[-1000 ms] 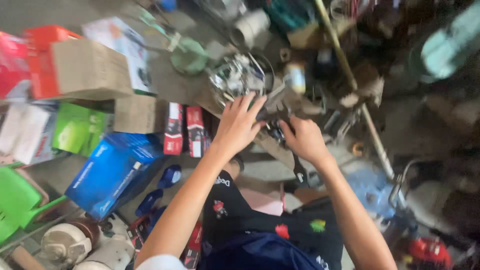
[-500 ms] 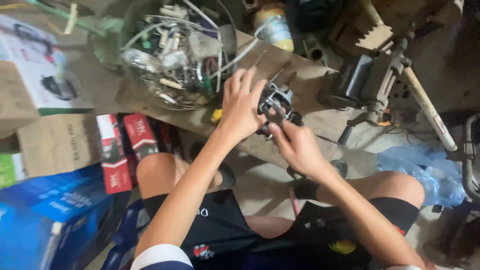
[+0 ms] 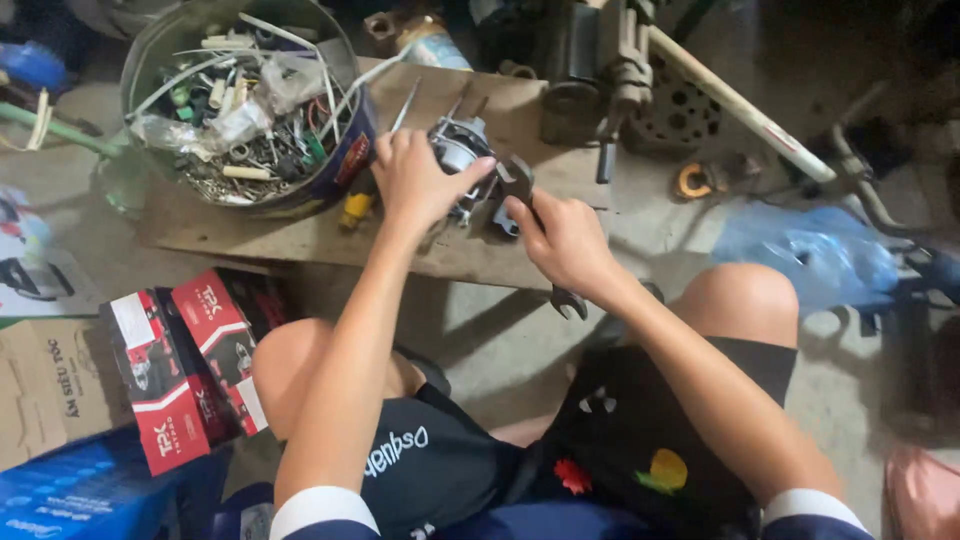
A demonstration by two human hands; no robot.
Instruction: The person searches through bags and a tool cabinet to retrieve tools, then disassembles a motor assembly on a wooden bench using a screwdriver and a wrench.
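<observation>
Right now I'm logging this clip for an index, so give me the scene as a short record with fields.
left hand: grips a small metal motor part on a wooden board
right hand: holds a wrench against that part
posture: person seated, knees bare, black shorts
nearby left: round tin of screws and wires
floor left: red boxes

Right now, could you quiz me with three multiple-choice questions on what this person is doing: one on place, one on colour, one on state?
1. The round tin of odds and ends sits where?
A. Left end of the board
B. On the lap
C. On the blue box

2. The two small boxes by the knee are mostly
A. Green
B. Red
C. Yellow

3. The right hand
A. Lies open
B. Grips a wrench
C. Holds a box

Answers: 1 A, it stands on the board; 2 B, red faces; 3 B, fingers closed round the wrench at the metal part, which the left hand steadies.
</observation>
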